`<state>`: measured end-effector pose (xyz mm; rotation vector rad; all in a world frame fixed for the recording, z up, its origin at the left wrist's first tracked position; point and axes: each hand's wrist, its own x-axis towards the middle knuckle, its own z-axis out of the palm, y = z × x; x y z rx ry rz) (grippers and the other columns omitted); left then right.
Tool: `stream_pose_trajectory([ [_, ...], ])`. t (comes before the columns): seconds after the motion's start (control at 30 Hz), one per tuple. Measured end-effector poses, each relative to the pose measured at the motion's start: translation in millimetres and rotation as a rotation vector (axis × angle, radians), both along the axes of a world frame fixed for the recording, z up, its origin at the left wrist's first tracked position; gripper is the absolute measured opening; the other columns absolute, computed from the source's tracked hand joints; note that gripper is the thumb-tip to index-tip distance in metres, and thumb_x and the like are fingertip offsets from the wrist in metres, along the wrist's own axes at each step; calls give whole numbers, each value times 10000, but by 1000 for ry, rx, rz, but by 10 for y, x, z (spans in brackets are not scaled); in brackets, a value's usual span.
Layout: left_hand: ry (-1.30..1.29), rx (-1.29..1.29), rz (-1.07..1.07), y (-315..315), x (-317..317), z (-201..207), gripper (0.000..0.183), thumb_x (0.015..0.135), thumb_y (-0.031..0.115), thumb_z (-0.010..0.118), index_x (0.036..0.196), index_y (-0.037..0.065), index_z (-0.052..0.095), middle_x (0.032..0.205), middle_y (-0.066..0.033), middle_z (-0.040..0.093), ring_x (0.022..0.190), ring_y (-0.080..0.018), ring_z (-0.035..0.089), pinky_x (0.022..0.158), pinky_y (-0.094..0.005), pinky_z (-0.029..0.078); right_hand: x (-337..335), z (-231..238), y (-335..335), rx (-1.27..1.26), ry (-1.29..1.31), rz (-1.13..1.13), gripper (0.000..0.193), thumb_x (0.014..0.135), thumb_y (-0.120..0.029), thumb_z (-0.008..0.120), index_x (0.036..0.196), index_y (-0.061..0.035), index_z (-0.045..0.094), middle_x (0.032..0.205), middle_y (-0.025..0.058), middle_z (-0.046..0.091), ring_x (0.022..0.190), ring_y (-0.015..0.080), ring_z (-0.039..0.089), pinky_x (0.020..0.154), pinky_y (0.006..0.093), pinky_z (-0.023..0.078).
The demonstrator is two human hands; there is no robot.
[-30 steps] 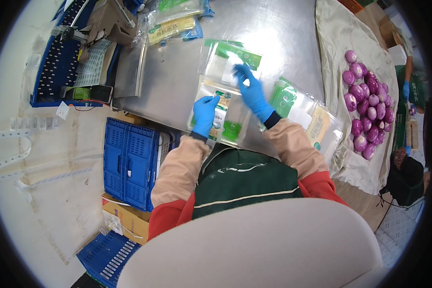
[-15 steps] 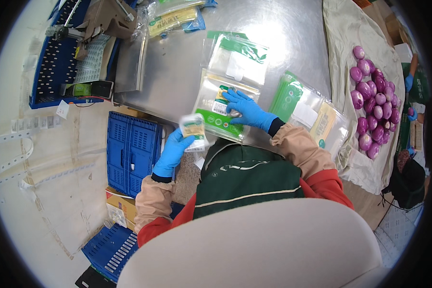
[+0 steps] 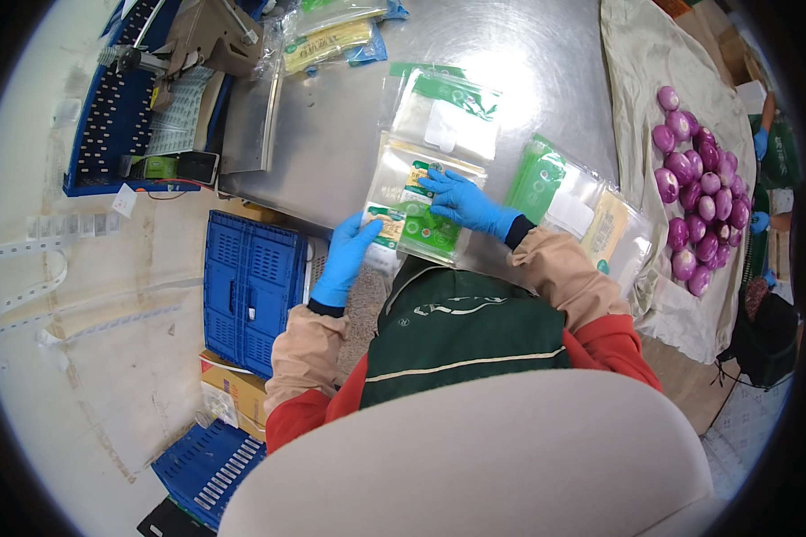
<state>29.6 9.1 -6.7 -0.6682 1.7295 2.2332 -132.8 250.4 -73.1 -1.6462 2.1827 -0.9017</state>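
Observation:
My left hand, in a blue glove, pinches a small printed label in white, green and yellow over the lower left edge of a clear plastic bag with a green band. My right hand, also gloved in blue, rests on that bag with its fingers stretched out. Its fingertips touch a similar label on the bag and hide part of it. Just beyond lies another clear bag with a green band. To the right is a stack of green-banded bags.
The metal table carries packs with yellow contents at its far left. Peeled purple onions lie on a cream cloth at the right. Blue crates stand at the left. Another person's gloved hand shows at the far right.
My left hand has moved right and up with the label, from beside the bag to over its edge. My right hand stays on the bag, nearly unmoved.

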Motion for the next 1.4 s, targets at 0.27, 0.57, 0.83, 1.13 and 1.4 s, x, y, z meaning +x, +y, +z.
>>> stream_pose_trajectory([
  [0.27,54,6,58,453,-571,-439,234,884,62,610,1097,-27,649,965,-107,688,842,-165,668,752,-271,553,-655,722,20,-669,-102,-1017,355,949,-216,578,1277,-84,550,1158,135,644,1125,276,591,960,373,447],
  [0.57,-88,-159,-329,407,-742,-417,368,912,263,649,1141,-22,609,958,-74,677,798,-129,636,703,-280,518,56,33,-216,130,-215,-497,424,925,-208,540,1319,-99,429,1074,226,617,930,422,619,789,486,499],
  [0.83,-173,25,-109,-66,303,170,372,902,100,633,1248,-9,551,1138,-106,646,978,-161,639,859,-288,523,200,274,46,163,-235,-107,475,764,-290,763,1163,-129,562,1589,87,154,1378,442,280,1147,492,260],
  [1.13,93,87,46,122,-34,180,382,904,13,559,1283,-20,527,1128,-88,642,1009,-146,620,873,-279,508,53,328,44,16,-601,-475,225,905,-235,621,1004,-41,674,1436,153,433,1205,299,518,1071,422,349],
  [1.4,-3,-294,63,527,-952,-574,288,891,236,660,956,-43,689,768,-63,684,644,-139,626,575,-303,495,-159,513,-265,-344,-359,-701,308,946,-118,512,1253,-109,539,1109,184,649,963,362,642,836,413,509],
])
